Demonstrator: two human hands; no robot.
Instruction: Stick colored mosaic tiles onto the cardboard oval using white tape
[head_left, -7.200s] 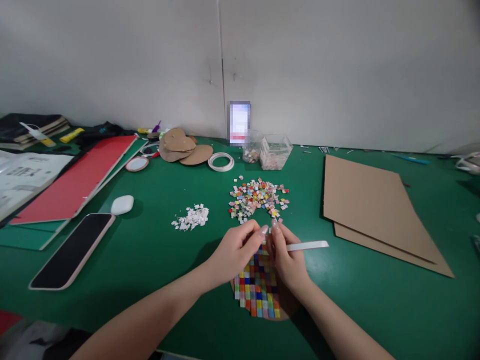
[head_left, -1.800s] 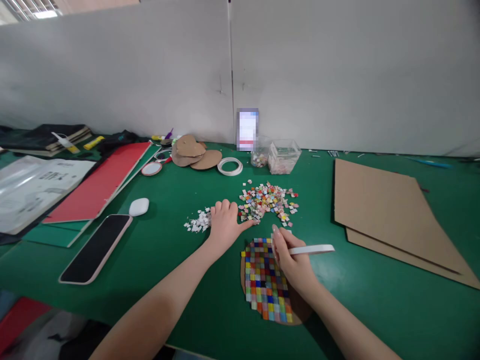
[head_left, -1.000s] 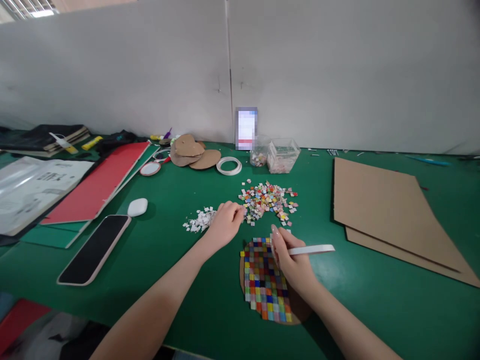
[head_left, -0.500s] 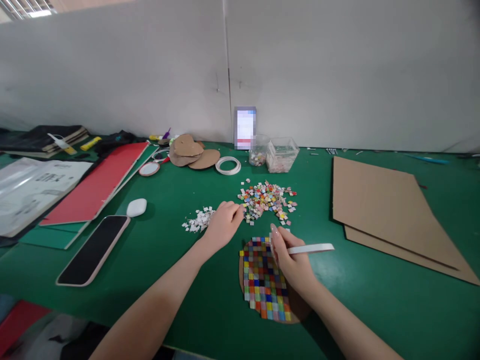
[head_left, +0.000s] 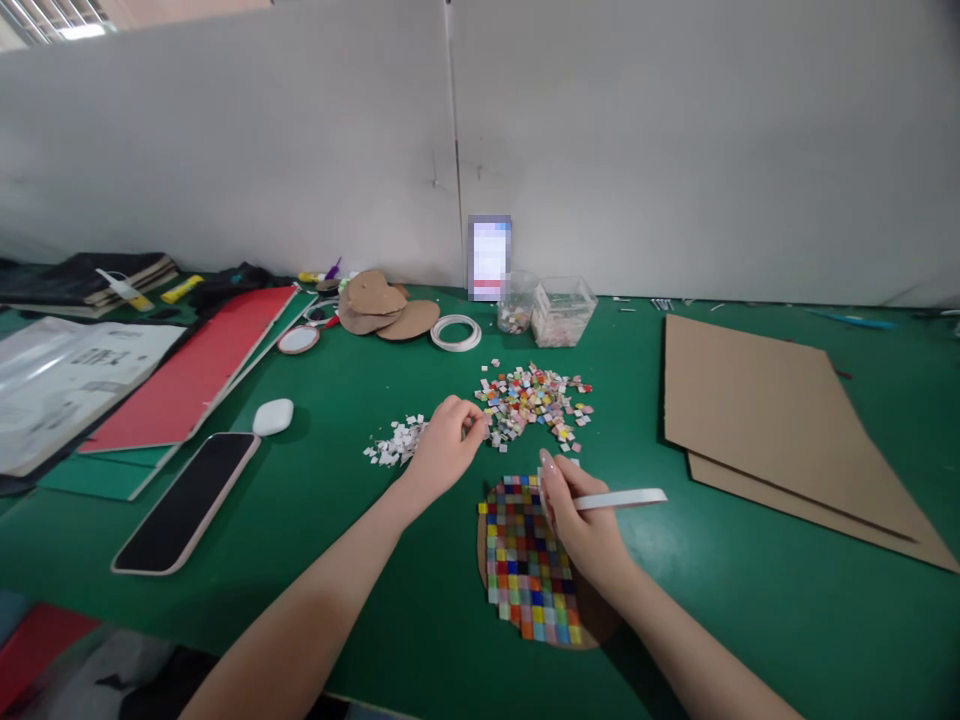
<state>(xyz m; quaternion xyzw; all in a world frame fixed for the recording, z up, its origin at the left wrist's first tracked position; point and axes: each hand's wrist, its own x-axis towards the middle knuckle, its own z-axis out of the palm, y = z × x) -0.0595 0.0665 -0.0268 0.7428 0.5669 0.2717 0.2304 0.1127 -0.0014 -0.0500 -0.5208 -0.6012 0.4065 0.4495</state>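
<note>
Left hand (head_left: 444, 438) at the centre of the frame, right hand (head_left: 589, 515) lower and to its right.
The left forearm (head_left: 322, 590) slants up from the bottom edge, left of centre; the back of that hand faces up, its fingers curled, thumb tip close to the forefinger. The right forearm (head_left: 690, 640) rises from the lower right, wrist bent little, thumb and fingers drawn together in a pen-like grip.

Pale grey partition (head_left: 300, 130), vertical seam (head_left: 453, 100) near middle; green tabletop (head_left: 750, 600), faintly glossy; barred opening (head_left: 45, 18) upper left, bright strip (head_left: 82, 32) within.
</note>
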